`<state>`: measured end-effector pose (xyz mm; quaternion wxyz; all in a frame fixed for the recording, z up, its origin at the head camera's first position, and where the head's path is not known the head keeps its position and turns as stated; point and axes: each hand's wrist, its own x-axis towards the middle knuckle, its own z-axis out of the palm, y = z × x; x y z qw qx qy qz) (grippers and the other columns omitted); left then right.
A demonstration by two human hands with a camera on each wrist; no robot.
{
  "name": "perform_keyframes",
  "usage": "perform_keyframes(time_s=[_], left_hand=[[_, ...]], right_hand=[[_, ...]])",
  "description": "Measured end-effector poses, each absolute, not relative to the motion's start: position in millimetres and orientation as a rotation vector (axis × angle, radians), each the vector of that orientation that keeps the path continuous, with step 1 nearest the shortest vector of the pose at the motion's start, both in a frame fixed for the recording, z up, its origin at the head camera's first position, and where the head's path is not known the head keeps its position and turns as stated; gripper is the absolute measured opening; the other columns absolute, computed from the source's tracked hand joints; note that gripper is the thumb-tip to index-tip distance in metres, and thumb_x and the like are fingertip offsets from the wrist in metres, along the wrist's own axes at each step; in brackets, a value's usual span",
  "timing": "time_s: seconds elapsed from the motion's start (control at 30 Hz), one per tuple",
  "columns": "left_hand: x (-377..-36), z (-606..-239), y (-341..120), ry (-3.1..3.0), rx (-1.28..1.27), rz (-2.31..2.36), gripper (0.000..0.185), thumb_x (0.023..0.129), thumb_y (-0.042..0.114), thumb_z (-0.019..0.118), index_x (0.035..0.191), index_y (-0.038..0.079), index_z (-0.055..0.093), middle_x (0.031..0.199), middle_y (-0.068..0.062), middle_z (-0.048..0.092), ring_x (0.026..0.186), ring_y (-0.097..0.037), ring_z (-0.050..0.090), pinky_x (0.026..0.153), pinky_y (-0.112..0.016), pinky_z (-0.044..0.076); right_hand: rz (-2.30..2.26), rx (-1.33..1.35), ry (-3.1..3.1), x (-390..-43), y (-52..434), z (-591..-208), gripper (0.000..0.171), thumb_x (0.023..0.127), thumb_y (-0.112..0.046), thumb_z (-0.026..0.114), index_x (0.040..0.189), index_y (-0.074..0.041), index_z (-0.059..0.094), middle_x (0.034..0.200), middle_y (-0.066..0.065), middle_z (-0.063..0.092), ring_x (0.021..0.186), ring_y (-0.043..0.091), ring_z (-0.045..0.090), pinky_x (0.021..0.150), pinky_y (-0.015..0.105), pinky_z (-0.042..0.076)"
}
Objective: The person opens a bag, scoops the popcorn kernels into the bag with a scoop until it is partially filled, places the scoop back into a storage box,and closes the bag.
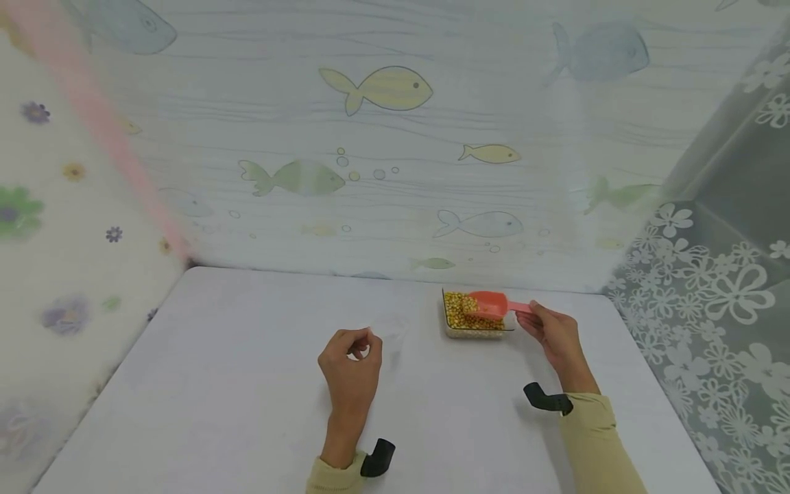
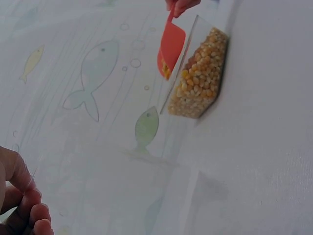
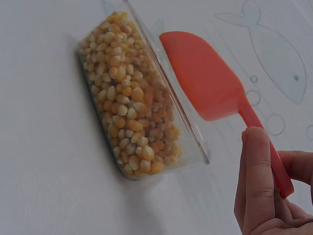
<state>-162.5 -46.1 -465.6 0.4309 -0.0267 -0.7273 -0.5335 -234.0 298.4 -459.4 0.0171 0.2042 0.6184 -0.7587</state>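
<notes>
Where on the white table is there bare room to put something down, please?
The widest free patch of the table lies between the left hand and the flowered wall; another lies between the sleeves. Crowded: the scoop in the right hand is at the corn container, and clear plastic shows beside the left hand.

Container (image 1: 476,334) on the table (image 1: 197,384), kernels (image 1: 455,314) inside, scoop (image 1: 492,306) above; to its left, apparently a bag (image 1: 397,337).
</notes>
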Motion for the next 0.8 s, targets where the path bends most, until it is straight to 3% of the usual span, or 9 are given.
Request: perform_keyframes(time_s=[0.13,0.3,0.53,0.8], left_hand=[[-162.2,-466.1,-46.9,-1.822,-0.056,-1.331,0.020,0.076,-0.018,0.069,0.081,-0.001,0.078,0.068,-0.008,0.065,0.057,-0.024,0.057,0.053,-0.022,0.046],[-163.1,-467.6,-47.1,-1.825,-0.062,-1.342,0.021,0.076,-0.018,0.068,0.082,-0.001,0.078,0.068,-0.007,0.065,0.058,-0.023,0.057,0.052,-0.021,0.046],[-163.2,-469.0,-46.8,-1.855,-0.056,-1.331,0.017,0.076,-0.016,0.069,0.082,-0.002,0.077,0.069,-0.007,0.064,0.061,-0.013,0.056,0.053,-0.019,0.045],[-163.7,-469.6,-46.8,-1.874,-0.046,-1.331,0.017,0.076,-0.016,0.069,0.082,-0.002,0.077,0.070,-0.007,0.065,0.060,-0.015,0.057,0.054,-0.019,0.045]], right_hand=[[-2.412,0.655,1.823,-232.8,298.0,-455.8,0.012,0.104,-0.019,0.059,0.104,-0.007,0.062,0.081,-0.003,0.074,0.081,0.004,0.073,0.081,0.018,0.057],[-2.493,0.664,1.648,-229.2,298.4,-453.6,0.016,0.104,-0.018,0.058,0.094,-0.013,0.069,0.083,0.000,0.074,0.081,0.006,0.073,0.081,0.019,0.057],[-2.543,0.639,1.503,-227.8,298.5,-457.4,0.018,0.104,-0.019,0.058,0.095,-0.013,0.072,0.086,0.001,0.074,0.083,0.007,0.073,0.082,0.019,0.057],[-2.572,0.625,1.451,-230.9,296.5,-461.5,0.017,0.104,-0.019,0.056,0.097,-0.014,0.071,0.086,0.002,0.074,0.084,0.007,0.073,0.083,0.019,0.057]])
